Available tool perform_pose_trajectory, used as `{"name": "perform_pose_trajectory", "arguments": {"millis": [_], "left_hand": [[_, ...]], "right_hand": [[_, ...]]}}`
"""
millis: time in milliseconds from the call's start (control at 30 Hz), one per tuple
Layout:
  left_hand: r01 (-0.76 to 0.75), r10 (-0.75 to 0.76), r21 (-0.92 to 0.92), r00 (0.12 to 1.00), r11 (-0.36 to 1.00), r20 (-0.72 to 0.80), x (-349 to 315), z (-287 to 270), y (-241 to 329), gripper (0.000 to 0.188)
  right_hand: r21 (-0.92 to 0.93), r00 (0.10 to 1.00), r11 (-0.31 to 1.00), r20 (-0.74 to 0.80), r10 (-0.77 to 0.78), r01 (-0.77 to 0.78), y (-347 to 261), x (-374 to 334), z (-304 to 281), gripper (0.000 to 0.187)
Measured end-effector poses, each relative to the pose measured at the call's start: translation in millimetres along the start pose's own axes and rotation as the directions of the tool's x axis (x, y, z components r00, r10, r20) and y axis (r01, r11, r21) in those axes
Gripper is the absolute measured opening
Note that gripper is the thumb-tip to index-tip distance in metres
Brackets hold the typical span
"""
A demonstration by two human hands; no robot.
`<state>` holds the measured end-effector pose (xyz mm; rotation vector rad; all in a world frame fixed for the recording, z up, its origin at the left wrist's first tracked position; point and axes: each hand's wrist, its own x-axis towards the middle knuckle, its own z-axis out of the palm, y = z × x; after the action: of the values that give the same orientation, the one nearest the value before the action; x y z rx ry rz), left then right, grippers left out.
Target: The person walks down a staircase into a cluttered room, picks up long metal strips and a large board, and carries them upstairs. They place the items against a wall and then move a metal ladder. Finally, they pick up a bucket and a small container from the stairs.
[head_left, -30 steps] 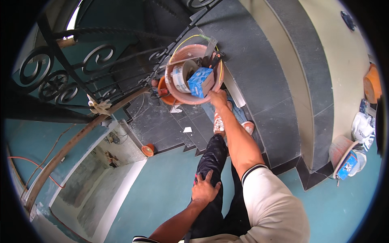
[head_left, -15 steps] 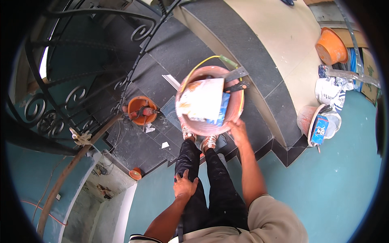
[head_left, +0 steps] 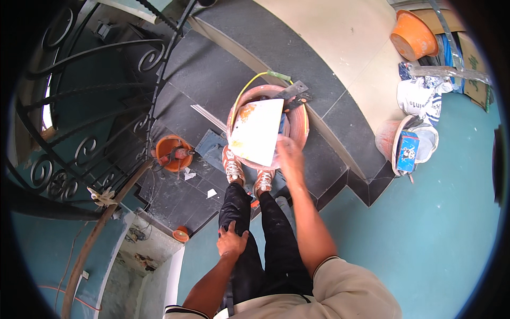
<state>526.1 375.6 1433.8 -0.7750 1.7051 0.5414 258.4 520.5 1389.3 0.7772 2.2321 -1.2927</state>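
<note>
A worn pinkish bucket (head_left: pixel 302 125) stands on dark tiles just beyond my shoes. Its yellow handle (head_left: pixel 245 88) has a green grip. A flat white piece with orange stains (head_left: pixel 257 133) lies over the bucket's mouth and hides most of the inside. My right hand (head_left: pixel 289 155), smeared by motion, is at the piece's lower right corner; whether the fingers grip it is unclear. A metal blade (head_left: pixel 293 90) and a dark-handled tool (head_left: pixel 297 102) rest across the far right rim. My left hand (head_left: pixel 232 242) lies with spread fingers on my left leg.
An orange bucket holding a red power tool (head_left: pixel 175 154) stands left, beside a black iron railing (head_left: pixel 154 103). A small orange pot (head_left: pixel 181 234) sits near the tile edge. At right are a tub with a blue box (head_left: pixel 408 151), a white bag (head_left: pixel 417 98) and an orange basin (head_left: pixel 414 36).
My right hand has gone from the bucket's near rim up to the white piece. That piece has turned and now covers more of the blue thing underneath. The whole view has shifted slightly.
</note>
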Motion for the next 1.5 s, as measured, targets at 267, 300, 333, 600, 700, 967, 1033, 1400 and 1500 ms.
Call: {"name": "perform_pose_trajectory", "arguments": {"millis": [267,300,333,600,700,967,1033,1400,1500], "left_hand": [[0.0,0.0,0.014,1.0,1.0,0.006,-3,0,7,0.077],[-0.003,0.003,0.009,1.0,1.0,0.002,-3,-1,9,0.077],[-0.003,0.003,0.005,1.0,1.0,0.001,-3,0,9,0.077],[0.008,-0.008,0.011,1.0,1.0,0.016,-9,-1,9,0.077],[0.013,-0.013,0.009,1.0,1.0,0.009,-10,4,8,0.078],[-0.535,0.367,-0.085,0.677,0.84,-0.638,24,23,2,0.055],[-0.684,0.299,-0.287,0.604,0.671,-0.738,33,-21,53,0.044],[-0.422,0.116,-0.329,0.745,0.845,-0.657,78,-118,204,0.084],[-0.457,0.146,-0.316,0.728,0.831,-0.67,88,-114,204,0.089]], "right_hand": [[0.535,0.976,0.834,0.072,-0.204,0.135,1,-39,-54,0.034],[0.557,0.982,0.816,0.009,-0.188,0.151,6,-35,-80,0.034],[0.633,0.984,0.757,-0.042,-0.173,0.16,12,-27,-104,0.035],[-0.548,0.611,0.83,-0.623,-0.489,0.105,21,29,-171,0.049],[-0.335,0.908,0.876,-0.111,-0.403,0.348,5,-1,-86,0.046],[-0.719,0.963,0.659,0.053,-0.266,0.222,20,42,34,0.092],[-0.747,0.98,0.641,0.076,-0.183,0.177,12,45,30,0.096],[-0.293,0.968,0.926,-0.006,-0.251,0.238,-26,-3,-64,0.076],[0.057,0.952,0.957,-0.142,-0.273,0.283,-12,-6,-131,0.07]]}}
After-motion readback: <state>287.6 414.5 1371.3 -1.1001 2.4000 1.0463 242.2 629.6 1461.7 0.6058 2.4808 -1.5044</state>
